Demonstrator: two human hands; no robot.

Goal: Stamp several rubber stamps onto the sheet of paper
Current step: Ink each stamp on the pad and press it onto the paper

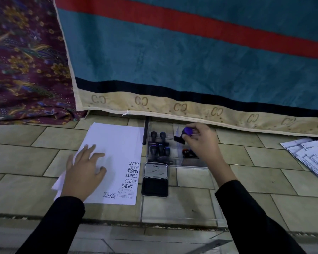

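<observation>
A white sheet of paper (pixel 116 143) lies on the tiled floor with several black stamped words along its right side. My left hand (pixel 84 167) rests flat on the sheet, fingers spread. My right hand (pixel 200 140) pinches a purple-handled rubber stamp (pixel 184 133) above a clear plastic box (pixel 191 165). Several black stamps (pixel 159 145) stand in the box's left half. An open black ink pad (pixel 155 178) sits just right of the paper, in front of the box.
A teal, red and beige cloth (pixel 191 61) hangs down behind the box. A patterned maroon fabric (pixel 26 61) lies at the far left. Printed sheets (pixel 308 153) are fanned out on the floor at the right. A clear lid (pixel 182 208) lies in front of the ink pad.
</observation>
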